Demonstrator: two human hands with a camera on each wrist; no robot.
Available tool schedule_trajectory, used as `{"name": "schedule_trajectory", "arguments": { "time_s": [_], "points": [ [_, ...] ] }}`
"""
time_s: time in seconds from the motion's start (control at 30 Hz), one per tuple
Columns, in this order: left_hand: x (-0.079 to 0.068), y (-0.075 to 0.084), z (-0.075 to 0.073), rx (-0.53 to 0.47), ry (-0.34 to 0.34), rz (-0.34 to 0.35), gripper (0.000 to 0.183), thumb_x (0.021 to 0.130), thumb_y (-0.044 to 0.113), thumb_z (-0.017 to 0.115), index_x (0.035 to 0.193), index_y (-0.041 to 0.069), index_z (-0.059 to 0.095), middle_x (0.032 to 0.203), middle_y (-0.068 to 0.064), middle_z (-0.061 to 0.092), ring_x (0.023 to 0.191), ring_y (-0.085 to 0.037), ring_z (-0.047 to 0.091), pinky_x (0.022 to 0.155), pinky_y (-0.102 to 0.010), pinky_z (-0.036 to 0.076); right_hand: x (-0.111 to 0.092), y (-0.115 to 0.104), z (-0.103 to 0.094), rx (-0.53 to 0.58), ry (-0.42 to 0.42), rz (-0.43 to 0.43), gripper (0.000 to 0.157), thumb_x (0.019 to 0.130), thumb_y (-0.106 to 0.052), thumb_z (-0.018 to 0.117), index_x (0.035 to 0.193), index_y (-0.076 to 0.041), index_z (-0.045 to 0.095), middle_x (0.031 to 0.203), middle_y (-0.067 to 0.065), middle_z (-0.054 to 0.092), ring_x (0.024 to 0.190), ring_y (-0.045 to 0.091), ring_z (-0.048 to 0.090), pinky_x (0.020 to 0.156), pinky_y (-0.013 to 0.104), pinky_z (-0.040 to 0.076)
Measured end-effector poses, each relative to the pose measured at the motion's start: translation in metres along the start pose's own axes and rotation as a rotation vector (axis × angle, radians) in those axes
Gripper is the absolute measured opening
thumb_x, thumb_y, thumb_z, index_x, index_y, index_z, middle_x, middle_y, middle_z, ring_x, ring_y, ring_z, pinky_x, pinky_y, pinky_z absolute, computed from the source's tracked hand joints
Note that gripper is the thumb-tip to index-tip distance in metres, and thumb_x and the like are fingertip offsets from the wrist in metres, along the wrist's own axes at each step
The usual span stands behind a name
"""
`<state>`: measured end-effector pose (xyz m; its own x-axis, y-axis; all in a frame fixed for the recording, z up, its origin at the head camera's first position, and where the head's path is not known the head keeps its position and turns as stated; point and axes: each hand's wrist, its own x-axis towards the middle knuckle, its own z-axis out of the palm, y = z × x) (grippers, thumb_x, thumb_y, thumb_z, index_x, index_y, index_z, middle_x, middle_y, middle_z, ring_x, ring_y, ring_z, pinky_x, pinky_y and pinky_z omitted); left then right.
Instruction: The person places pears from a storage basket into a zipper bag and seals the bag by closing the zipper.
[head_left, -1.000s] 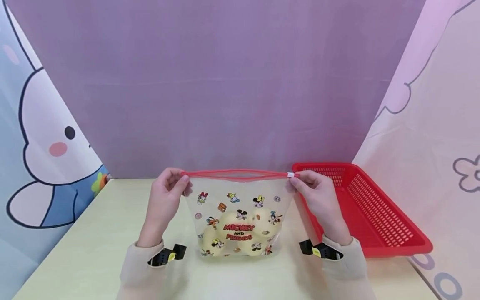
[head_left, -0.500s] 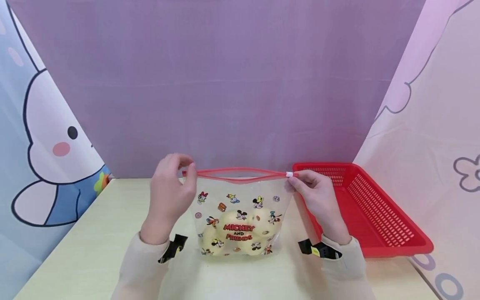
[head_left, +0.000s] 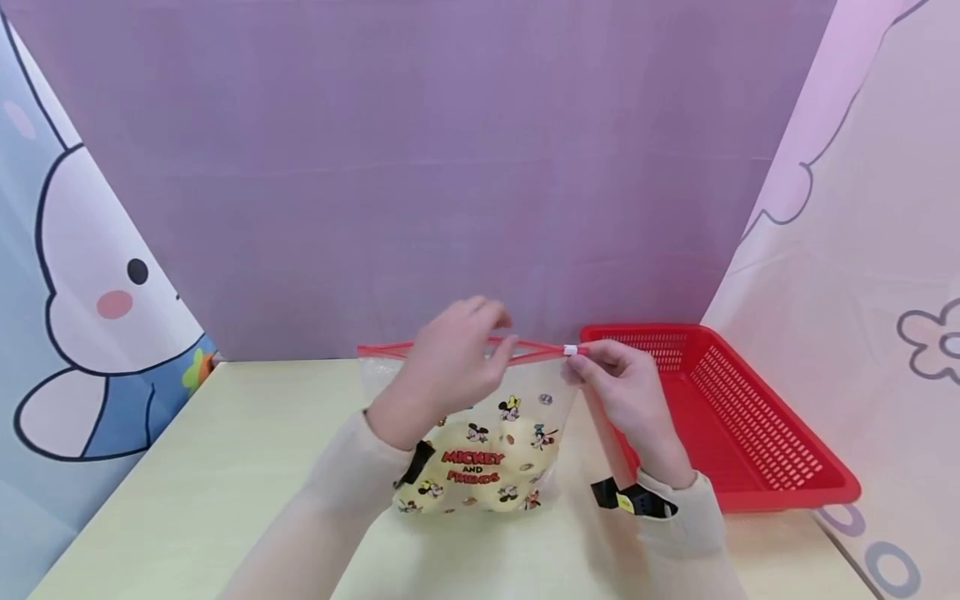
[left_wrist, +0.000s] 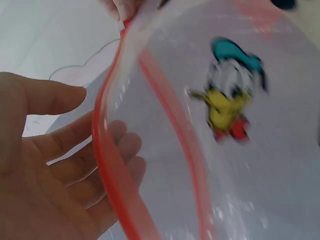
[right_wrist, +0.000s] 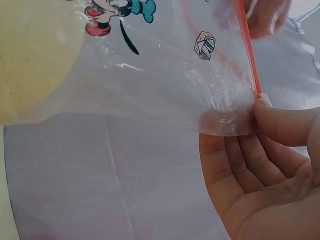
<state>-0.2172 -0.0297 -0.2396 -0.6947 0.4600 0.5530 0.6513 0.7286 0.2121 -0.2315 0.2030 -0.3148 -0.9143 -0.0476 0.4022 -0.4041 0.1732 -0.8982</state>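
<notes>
A clear zip bag (head_left: 525,467) with cartoon prints and a red zip edge stands on the table, several pale yellow round things (right_wrist: 35,55) inside it. The right hand (head_left: 626,396) pinches the bag's top right corner at the white slider (head_left: 571,350). In front of the bag's mouth is the left hand (head_left: 457,358), fingers loosely bent and thumb apart. The left wrist view shows that hand (left_wrist: 65,160) beside the red zip edge (left_wrist: 102,135), its fingertips seen through the clear film. The zip's two red strips part in the middle.
A red plastic basket (head_left: 810,504) with perforated sides stands right of the bag, partly behind the right hand. The pale table (head_left: 187,483) ends at a purple backdrop (head_left: 450,167). Printed cloths hang on both sides.
The left hand has let go of the bag's top left corner and moved right across its mouth towards the slider. The right hand keeps its pinch at the right corner.
</notes>
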Motion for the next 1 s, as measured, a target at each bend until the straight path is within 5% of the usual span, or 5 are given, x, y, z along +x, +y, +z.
{"name": "schedule_trajectory", "arguments": {
  "time_s": [0.17, 0.37, 1.0],
  "points": [
    [0.018, 0.015, 0.012, 0.045, -0.166, -0.025, 0.021, 0.101, 0.024, 0.064, 0.114, 0.009, 0.069, 0.11, -0.003, 0.068, 0.099, -0.02, 0.062, 0.086, -0.034, 0.055, 0.0, 0.0, -0.001, 0.015, -0.008, -0.021, 0.02, 0.096, -0.002, 0.069, 0.112, 0.01, 0.069, 0.102, 0.025, 0.071, 0.08, 0.015, 0.073, 0.081, 0.027, 0.06],
    [0.031, 0.025, 0.027, 0.089, -0.259, -0.021, 0.02, 0.1, 0.028, 0.066, 0.112, 0.012, 0.068, 0.101, 0.001, 0.065, 0.091, -0.016, 0.059, 0.078, -0.031, 0.054, -0.001, 0.0, -0.001, 0.007, -0.029, -0.011, 0.02, 0.097, 0.0, 0.066, 0.114, 0.01, 0.069, 0.105, 0.025, 0.071, 0.083, 0.015, 0.073, 0.082, 0.027, 0.059],
    [0.038, 0.029, 0.039, 0.062, -0.266, 0.01, 0.007, 0.101, 0.022, 0.064, 0.095, 0.017, 0.063, 0.084, 0.005, 0.056, 0.077, -0.012, 0.054, 0.063, -0.025, 0.048, -0.002, -0.001, -0.001, -0.039, -0.009, -0.034, 0.021, 0.1, -0.007, 0.065, 0.114, 0.008, 0.071, 0.101, 0.024, 0.073, 0.082, 0.014, 0.073, 0.081, 0.024, 0.059]
  ]
}}
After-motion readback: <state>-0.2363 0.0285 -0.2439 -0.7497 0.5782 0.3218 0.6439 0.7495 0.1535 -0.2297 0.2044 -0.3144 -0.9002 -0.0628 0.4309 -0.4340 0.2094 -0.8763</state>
